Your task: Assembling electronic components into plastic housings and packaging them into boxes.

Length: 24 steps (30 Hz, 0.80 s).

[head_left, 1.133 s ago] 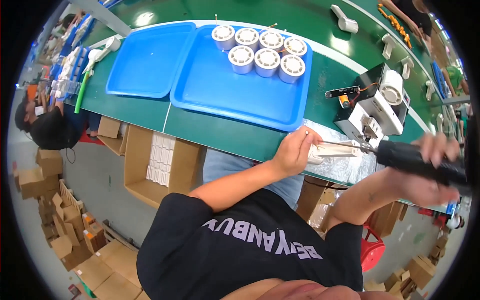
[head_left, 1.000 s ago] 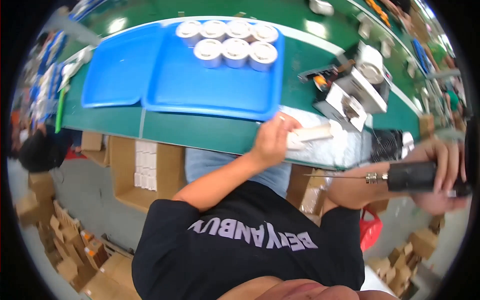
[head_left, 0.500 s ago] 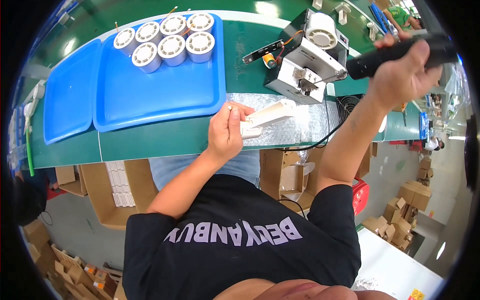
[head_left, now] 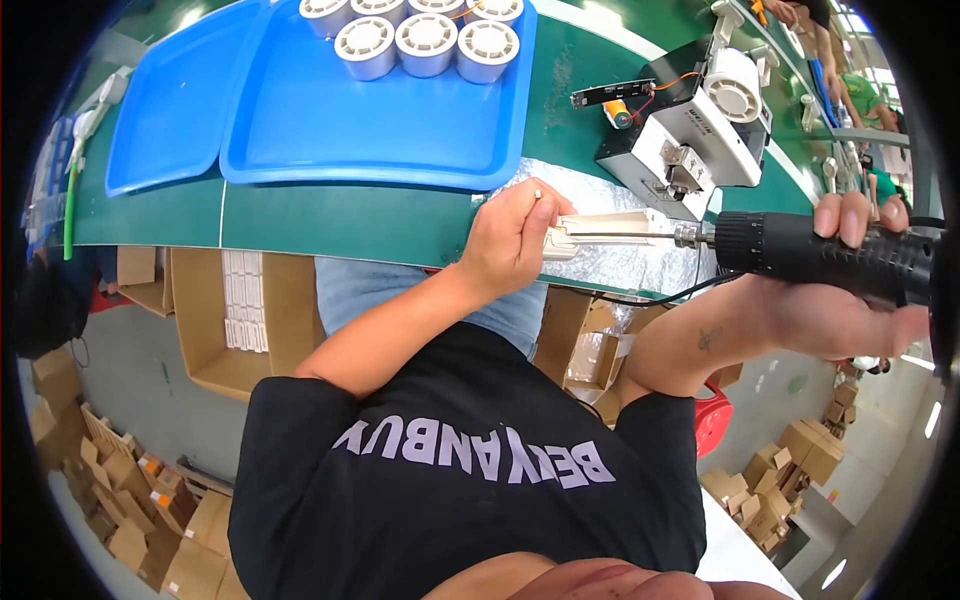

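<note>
Black electric screwdriver [head_left: 825,250], bit [head_left: 622,235] over white plastic part [head_left: 612,222]

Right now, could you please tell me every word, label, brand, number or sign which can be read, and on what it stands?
Black T-shirt: large pale capitals, upside down; not copied here.
Silver-and-black machine: small dark lettering, not copied either.
Black electric screwdriver: tiny pale marks, too small to read.

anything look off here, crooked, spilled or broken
Nothing looks spilled or damaged. The one untidy spot: a black strip and small orange cylinder seem askew beside the boxy machine, unlike the neat rows of vented white cylinders.
</note>
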Each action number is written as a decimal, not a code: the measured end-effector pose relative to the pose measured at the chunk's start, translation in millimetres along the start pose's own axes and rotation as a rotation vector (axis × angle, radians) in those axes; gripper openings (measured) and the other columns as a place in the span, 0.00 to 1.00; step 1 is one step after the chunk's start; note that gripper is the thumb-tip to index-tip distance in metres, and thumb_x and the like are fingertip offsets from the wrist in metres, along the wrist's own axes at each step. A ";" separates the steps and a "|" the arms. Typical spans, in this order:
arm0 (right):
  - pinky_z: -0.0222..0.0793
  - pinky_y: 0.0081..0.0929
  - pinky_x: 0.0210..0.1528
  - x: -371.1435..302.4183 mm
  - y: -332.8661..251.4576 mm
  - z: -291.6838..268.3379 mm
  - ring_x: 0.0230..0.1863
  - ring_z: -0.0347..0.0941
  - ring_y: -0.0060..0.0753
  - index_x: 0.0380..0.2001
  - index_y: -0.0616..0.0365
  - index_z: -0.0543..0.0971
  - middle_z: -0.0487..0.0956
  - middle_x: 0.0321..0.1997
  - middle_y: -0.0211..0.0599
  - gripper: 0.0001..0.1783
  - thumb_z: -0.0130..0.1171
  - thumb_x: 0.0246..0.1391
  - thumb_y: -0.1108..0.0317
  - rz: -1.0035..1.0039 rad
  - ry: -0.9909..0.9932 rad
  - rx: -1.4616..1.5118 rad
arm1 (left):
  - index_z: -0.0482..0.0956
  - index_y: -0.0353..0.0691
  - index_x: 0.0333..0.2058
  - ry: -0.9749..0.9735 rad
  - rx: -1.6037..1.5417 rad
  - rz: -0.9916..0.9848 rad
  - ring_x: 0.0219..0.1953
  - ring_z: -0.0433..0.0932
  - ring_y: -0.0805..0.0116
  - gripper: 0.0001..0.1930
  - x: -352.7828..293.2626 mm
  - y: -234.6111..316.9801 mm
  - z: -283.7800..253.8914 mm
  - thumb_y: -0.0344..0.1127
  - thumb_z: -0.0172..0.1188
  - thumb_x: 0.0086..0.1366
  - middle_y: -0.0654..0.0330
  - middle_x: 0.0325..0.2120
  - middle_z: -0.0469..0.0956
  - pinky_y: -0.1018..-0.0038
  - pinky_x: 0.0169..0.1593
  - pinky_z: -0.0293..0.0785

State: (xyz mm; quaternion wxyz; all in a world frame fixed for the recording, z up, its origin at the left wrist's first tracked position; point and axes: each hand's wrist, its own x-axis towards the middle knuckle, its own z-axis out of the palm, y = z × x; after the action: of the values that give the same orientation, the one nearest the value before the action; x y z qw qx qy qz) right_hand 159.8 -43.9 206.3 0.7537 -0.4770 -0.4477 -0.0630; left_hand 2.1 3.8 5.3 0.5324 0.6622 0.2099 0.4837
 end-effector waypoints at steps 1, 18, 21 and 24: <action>0.65 0.26 0.19 -4.2 0.2 7.6 0.25 0.68 0.34 0.49 0.60 0.63 0.69 0.42 0.47 0.43 0.49 0.51 0.28 -0.009 0.038 -0.152 | 0.71 0.33 0.30 -0.045 0.017 0.027 0.24 0.71 0.65 0.11 -0.9 -2.5 -0.7 0.29 0.42 0.70 0.55 0.27 0.78 0.71 0.31 0.69; 0.62 0.24 0.28 -15.8 10.2 -20.3 0.28 0.66 0.29 0.48 0.60 0.65 0.65 0.39 0.39 0.35 0.64 0.49 0.44 0.220 -0.410 0.790 | 0.69 0.32 0.30 -0.076 0.055 0.138 0.26 0.74 0.63 0.11 -1.5 -6.1 -1.4 0.29 0.41 0.70 0.52 0.29 0.78 0.72 0.32 0.70; 0.63 0.24 0.29 -14.5 5.7 -23.0 0.30 0.67 0.29 0.48 0.59 0.65 0.64 0.39 0.39 0.35 0.63 0.49 0.44 0.078 -0.383 0.627 | 0.70 0.32 0.30 -0.082 0.073 0.134 0.27 0.76 0.60 0.11 -1.1 -3.3 -0.2 0.29 0.41 0.70 0.53 0.28 0.78 0.71 0.32 0.71; 0.70 0.26 0.28 -9.8 8.7 -25.1 0.32 0.70 0.35 0.45 0.68 0.63 0.66 0.42 0.42 0.36 0.57 0.55 0.41 0.056 -0.357 0.579 | 0.70 0.32 0.30 -0.086 0.089 0.155 0.27 0.75 0.62 0.11 0.3 -2.8 0.3 0.28 0.41 0.70 0.54 0.28 0.77 0.72 0.32 0.71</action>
State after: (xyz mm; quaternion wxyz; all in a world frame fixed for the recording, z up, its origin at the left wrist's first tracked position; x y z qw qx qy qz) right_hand 173.9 -62.0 189.7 0.7692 -0.2587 -0.5585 0.1718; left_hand 3.2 4.9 2.9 0.4717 0.7199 0.1562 0.4847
